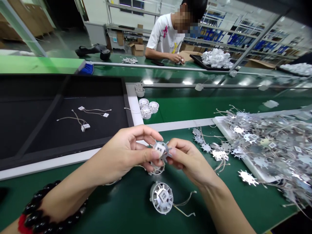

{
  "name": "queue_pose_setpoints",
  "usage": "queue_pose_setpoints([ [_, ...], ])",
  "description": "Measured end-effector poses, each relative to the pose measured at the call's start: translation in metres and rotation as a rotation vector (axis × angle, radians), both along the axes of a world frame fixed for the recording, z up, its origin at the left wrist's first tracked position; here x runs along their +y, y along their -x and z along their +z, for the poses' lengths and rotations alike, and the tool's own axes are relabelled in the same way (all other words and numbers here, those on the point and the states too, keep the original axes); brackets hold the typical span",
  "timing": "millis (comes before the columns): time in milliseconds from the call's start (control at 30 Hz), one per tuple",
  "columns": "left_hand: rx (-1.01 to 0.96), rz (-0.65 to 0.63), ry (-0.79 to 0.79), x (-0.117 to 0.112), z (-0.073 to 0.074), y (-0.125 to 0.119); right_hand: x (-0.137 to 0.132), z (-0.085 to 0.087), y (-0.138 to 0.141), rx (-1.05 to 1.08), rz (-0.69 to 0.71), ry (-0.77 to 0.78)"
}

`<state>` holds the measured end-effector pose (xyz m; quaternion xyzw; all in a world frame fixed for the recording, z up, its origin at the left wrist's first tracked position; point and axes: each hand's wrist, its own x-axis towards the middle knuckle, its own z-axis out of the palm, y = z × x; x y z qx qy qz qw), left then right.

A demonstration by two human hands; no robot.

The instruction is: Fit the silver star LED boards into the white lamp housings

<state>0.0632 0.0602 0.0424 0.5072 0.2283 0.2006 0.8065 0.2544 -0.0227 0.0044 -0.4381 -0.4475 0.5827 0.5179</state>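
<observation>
Pinching tight, the left hand [119,156] and right hand [188,160] are holding a shiny silver star-shaped metal plate [161,149] over what seems a round white plastic cup [158,170].

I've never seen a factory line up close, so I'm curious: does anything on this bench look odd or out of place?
The heap of star-shaped silver metal plates with tangled wires looks untidy: it spills over the white tray, and several loose plates lie scattered on the green bench.
</observation>
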Motion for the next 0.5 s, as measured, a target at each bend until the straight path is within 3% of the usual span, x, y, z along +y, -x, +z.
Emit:
queue_pose_setpoints([
  [133,-0.047,0.042,0.056,0.0,0.0,-0.001,-0.003,-0.001,0.003,-0.213,-0.235,-0.325],
  [333,-0.05,0.045,0.099,-0.005,0.003,-0.002,-0.006,-0.006,0.0,-0.66,-0.385,-0.805],
  [500,-0.066,0.067,0.123,-0.007,0.002,-0.003,-0.003,-0.013,0.001,-0.864,-0.464,-0.983],
])
